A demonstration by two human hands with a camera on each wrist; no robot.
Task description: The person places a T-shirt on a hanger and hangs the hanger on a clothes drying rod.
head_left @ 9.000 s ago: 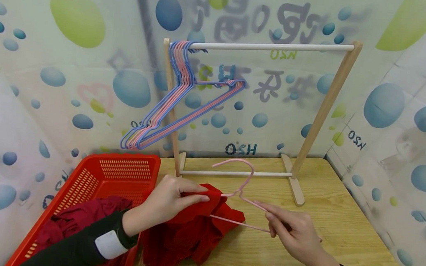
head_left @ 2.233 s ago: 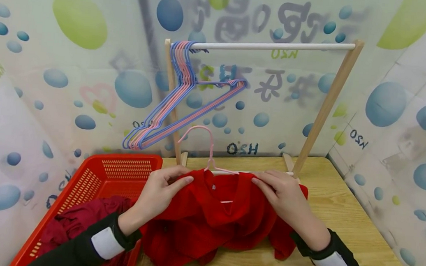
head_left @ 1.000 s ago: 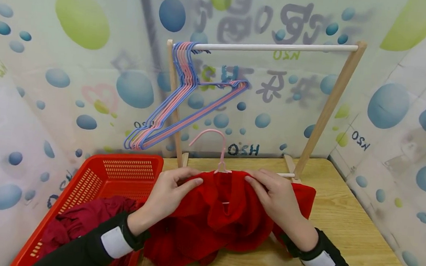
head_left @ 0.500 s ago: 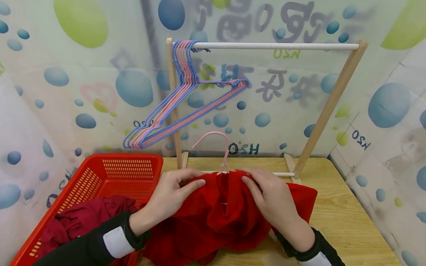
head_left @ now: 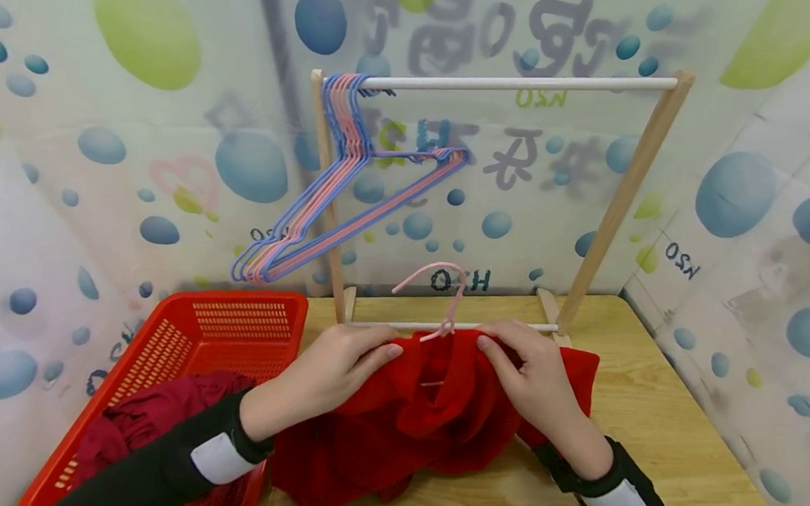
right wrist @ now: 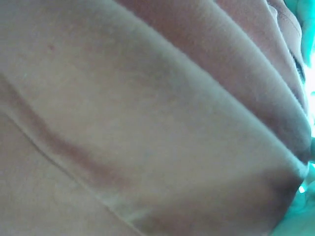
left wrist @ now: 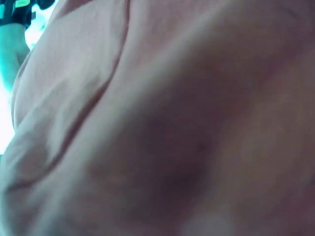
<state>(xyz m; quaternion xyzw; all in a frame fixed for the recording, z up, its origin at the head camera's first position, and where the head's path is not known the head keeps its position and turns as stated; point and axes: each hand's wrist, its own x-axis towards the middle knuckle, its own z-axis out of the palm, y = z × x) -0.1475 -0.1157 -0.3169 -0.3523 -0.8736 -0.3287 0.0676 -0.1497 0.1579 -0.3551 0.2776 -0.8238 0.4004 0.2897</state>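
Note:
A red collared shirt (head_left: pixel 434 443) is draped over a pink clothes hanger (head_left: pixel 460 288), whose hook stands up out of the neck opening. The arms of the hanger lie inside the shirt, and a bit of its lower bar shows within the collar. My left hand (head_left: pixel 334 366) pinches the left shoulder between thumb and fingers. At the other shoulder my right hand (head_left: pixel 531 371) holds the fabric the same way. Shirt cloth (left wrist: pixel 162 118) fills most of the left wrist view, and folded cloth (right wrist: pixel 157 113) covers the right wrist view.
Behind the shirt stands a wooden rack (head_left: pixel 620 197) with a white rail (head_left: pixel 515 83). Several blue and pink hangers (head_left: pixel 340 178) hang at its left end. A red basket (head_left: pixel 245 320) with dark red clothing (head_left: pixel 154 408) sits at left on the wooden table (head_left: pixel 651 458).
Nine seconds ago my right hand held the hanger, mostly outside the shirt; now its arms are inside and that hand pinches the shoulder. Over the last second the hook has shifted right.

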